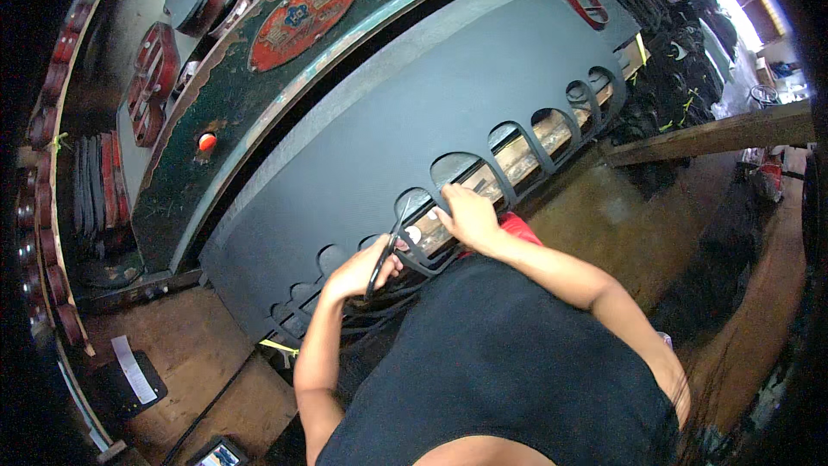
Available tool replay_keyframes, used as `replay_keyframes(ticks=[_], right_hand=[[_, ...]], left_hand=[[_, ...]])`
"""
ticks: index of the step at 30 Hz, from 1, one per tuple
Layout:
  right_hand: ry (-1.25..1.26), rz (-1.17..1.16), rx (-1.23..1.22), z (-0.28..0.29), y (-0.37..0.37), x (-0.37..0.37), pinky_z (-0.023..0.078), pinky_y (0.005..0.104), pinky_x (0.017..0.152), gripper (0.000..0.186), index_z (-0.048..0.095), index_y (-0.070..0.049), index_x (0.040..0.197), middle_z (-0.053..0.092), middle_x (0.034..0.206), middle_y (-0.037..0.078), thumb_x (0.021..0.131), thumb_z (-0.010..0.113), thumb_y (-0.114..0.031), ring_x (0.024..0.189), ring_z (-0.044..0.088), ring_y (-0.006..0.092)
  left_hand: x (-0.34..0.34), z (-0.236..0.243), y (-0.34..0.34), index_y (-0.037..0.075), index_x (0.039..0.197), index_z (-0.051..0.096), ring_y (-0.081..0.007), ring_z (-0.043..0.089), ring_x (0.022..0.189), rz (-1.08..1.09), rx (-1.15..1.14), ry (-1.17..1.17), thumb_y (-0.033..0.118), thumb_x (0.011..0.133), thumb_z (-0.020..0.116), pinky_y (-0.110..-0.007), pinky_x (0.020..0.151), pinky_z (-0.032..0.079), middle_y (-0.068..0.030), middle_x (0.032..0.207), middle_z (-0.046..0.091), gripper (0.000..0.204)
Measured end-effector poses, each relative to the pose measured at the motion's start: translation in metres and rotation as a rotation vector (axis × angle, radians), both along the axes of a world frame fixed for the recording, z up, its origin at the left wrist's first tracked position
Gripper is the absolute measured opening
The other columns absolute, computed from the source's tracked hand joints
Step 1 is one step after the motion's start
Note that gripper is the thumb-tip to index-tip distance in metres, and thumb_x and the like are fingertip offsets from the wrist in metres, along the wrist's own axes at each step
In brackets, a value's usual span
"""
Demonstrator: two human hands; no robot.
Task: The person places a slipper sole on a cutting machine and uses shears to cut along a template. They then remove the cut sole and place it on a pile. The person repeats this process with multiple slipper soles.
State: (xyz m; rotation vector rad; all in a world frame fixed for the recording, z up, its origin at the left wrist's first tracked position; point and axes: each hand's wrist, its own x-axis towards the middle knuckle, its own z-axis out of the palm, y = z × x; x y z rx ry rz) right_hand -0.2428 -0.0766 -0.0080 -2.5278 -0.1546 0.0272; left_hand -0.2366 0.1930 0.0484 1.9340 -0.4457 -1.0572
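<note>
A large dark grey sheet (362, 155) lies across the machine bed, with a row of arched cut-outs along its near edge. My left hand (362, 267) is closed on black-handled scissors (379, 263), whose blades point up toward one of the smaller arches left of centre. My right hand (466, 216) is just right of the scissors, fingers curled on the sheet's cut edge beside a larger arch. A light wooden surface (474, 179) shows through the openings. Thin offcut loops hang below the edge near my left hand.
A green machine beam (181, 198) with a red oval plate runs behind the sheet. Red cutting dies (151, 78) fill racks at the left. Black scrap (664, 86) heaps at the right beside a wooden bar (707, 134). A small screen (216, 453) sits at lower left.
</note>
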Motion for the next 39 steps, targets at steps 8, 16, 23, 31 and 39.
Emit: replay_keyframes(ticks=[8, 16, 23, 31, 39], right_hand=[[-0.128, -0.115, 0.345, 0.024, -0.029, -0.007, 0.052, 0.0439, 0.075, 0.025, 0.064, -0.003, 0.095, 0.060, 0.090, 0.014, 0.085, 0.071, -0.025, 0.088, 0.063, 0.0342], [-0.181, 0.037, 0.496, 0.029, -0.071, -0.004, 0.050, 0.0436, 0.081, 0.026, 0.064, -0.002, 0.094, 0.061, 0.090, 0.014, 0.085, 0.069, -0.026, 0.090, 0.062, 0.0345], [-0.090, 0.149, 0.463, 0.020, -0.104, 0.008, 0.051, 0.0447, 0.081, 0.031, 0.064, -0.001, 0.096, 0.062, 0.091, 0.014, 0.084, 0.071, -0.029, 0.093, 0.064, 0.0345], [-0.033, -0.372, 0.510, 0.010, -0.168, -0.001, 0.054, 0.0443, 0.081, 0.035, 0.067, -0.005, 0.103, 0.065, 0.096, 0.013, 0.086, 0.073, -0.036, 0.094, 0.067, 0.0320], [-0.003, -0.399, 0.400, 0.000, -0.178, 0.006, 0.055, 0.0443, 0.080, 0.024, 0.069, -0.002, 0.098, 0.066, 0.099, 0.014, 0.084, 0.070, -0.022, 0.092, 0.067, 0.0353]], left_hand=[[0.061, 0.028, -0.037, 0.001, 0.135, 0.045, -0.0186, 0.066, 0.089, -0.223, 0.012, 0.390, 0.012, 0.100, 0.044, -0.034, 0.083, 0.054, -0.0122, 0.101, 0.067, 0.036], [0.085, 0.028, -0.087, -0.004, 0.139, 0.041, -0.0216, 0.068, 0.097, -0.309, 0.052, 0.388, 0.010, 0.099, 0.045, -0.035, 0.092, 0.052, -0.0143, 0.107, 0.069, 0.042], [0.080, 0.036, -0.139, 0.000, 0.132, 0.051, -0.0151, 0.064, 0.074, -0.263, 0.263, 0.187, 0.015, 0.101, 0.043, -0.033, 0.072, 0.054, -0.0072, 0.086, 0.066, 0.035], [0.065, 0.051, -0.175, 0.005, 0.129, 0.055, -0.0166, 0.064, 0.064, -0.219, 0.405, -0.032, 0.027, 0.101, 0.056, -0.035, 0.061, 0.052, -0.0072, 0.071, 0.065, 0.036], [0.094, 0.029, -0.191, 0.000, 0.138, 0.038, -0.0179, 0.062, 0.094, -0.426, 0.076, 0.120, 0.010, 0.097, 0.047, -0.034, 0.081, 0.053, -0.0127, 0.109, 0.065, 0.043]])
